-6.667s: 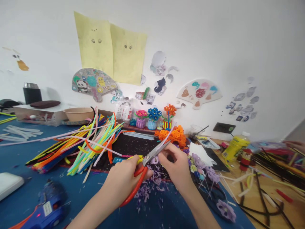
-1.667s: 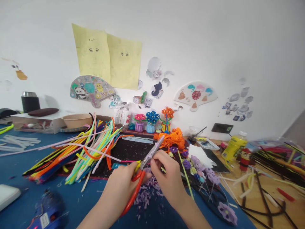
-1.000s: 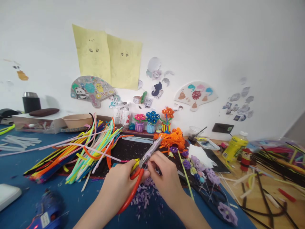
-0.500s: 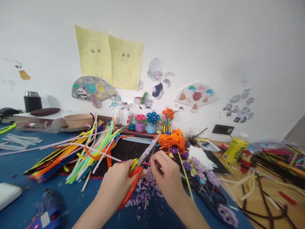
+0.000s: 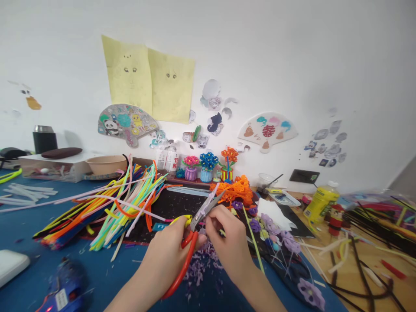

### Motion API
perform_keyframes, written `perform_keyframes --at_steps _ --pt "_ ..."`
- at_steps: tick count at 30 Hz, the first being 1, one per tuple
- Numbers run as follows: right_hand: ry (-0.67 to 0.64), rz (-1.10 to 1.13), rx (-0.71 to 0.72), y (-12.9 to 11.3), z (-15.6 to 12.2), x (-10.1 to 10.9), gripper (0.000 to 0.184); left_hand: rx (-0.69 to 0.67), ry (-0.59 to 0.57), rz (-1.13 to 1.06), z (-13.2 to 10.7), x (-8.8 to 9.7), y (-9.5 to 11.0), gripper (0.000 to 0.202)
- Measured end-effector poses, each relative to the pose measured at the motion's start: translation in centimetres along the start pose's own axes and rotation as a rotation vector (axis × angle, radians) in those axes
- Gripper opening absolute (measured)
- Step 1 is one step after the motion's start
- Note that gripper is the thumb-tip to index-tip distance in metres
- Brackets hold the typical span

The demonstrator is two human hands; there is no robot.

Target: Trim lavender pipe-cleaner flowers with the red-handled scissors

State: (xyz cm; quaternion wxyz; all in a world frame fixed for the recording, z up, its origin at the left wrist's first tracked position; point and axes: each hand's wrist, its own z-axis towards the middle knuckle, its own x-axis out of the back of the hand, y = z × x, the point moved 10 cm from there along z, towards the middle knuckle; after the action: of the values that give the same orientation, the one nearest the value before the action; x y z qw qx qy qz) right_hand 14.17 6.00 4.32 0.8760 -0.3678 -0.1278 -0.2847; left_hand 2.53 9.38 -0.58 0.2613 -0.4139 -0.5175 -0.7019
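Scissors point(image 5: 194, 223) are spreading wider than 0.5 seconds ago, baring the lilac strip point(image 5: 208, 203), left hand point(image 5: 167, 249) gripping the handles, right hand point(image 5: 229, 236) curling beside the blades, its hold unclear.

Parted red-handled scissors point(image 5: 196, 222), lilac strip point(image 5: 210, 200) alongside

Smooth metal scissor blades point(image 5: 210, 206) meet glossy plastic handles point(image 5: 185, 269).

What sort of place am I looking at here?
Probably a handicraft workspace: there's a multicolored bundle of pipe cleaners, three small potted craft flowers and red-handled scissors in use.
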Motion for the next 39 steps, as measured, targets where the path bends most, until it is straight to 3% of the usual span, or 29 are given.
perform_keyframes --at_steps 12,26,39 --pt "-0.048 -0.043 0.01 0.1 -0.2 -0.7 0.017 0.01 -0.049 0.049 0.4 -0.9 -0.5 0.02" --pt "0.016 -0.085 0.006 0.5 -0.2 -0.2 0.019 -0.005 -0.04 0.013 0.6 -0.8 -0.8 0.041" --pt "-0.033 -0.13 0.04 0.2 -0.2 -0.8 0.016 0.018 -0.043 0.102 0.1 -0.3 -0.5 0.02"
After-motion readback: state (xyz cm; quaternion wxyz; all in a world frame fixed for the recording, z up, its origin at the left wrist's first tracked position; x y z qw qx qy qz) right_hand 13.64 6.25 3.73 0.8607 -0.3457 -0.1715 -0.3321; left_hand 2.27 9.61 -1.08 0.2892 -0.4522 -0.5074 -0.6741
